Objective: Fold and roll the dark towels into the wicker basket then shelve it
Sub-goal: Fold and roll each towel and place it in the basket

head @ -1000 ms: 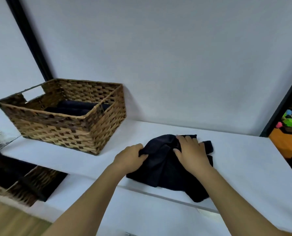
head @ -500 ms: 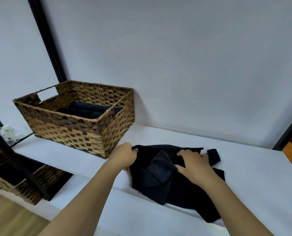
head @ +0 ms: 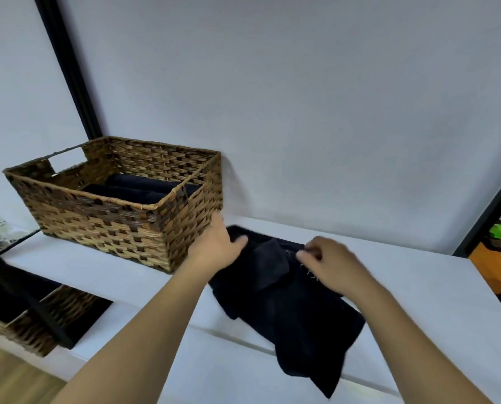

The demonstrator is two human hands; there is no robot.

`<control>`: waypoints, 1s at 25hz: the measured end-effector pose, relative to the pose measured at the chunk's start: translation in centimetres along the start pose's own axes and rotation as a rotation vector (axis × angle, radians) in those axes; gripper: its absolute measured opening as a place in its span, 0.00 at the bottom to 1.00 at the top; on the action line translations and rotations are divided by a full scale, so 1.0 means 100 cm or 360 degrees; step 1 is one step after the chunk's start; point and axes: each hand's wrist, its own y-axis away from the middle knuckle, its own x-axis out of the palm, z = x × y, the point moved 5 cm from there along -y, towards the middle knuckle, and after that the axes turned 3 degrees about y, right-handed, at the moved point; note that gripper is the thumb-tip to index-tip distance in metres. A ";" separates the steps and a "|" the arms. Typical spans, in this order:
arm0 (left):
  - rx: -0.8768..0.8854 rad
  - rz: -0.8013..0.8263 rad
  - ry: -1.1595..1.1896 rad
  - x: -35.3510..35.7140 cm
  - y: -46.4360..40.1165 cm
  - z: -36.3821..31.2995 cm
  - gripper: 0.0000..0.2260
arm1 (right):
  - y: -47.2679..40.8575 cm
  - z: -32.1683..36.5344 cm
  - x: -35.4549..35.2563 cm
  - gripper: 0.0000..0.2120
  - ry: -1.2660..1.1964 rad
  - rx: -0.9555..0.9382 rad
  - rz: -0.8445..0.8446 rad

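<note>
wicker basket [head: 121,220] on desk [head: 418,287], left, against the wall | rolled towels [head: 138,188] inside basket | loose towel [head: 287,310] right of basket, draped over desk's front edge | second basket [head: 24,325] lower left, below the desk

The rectangular brown wicker basket [head: 121,220] is rough woven cane with a dull sheen. At its four o'clock, the crumpled dark towel [head: 287,304] is soft, matt cloth lying on the smooth, matt white surface [head: 418,287].
</note>
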 end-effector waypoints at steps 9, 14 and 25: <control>-0.0002 -0.0038 -0.0061 0.006 -0.005 0.009 0.10 | 0.035 0.040 0.010 0.15 0.0383 -0.0526 -0.0129; 0.0201 -0.0182 -0.0017 0.002 -0.004 0.016 0.13 | 0.038 0.032 0.006 0.15 -0.0299 -0.0196 0.0302; 0.0175 -0.0105 0.0789 -0.015 0.003 0.018 0.05 | -0.017 0.010 -0.028 0.07 0.0195 0.0062 -0.0464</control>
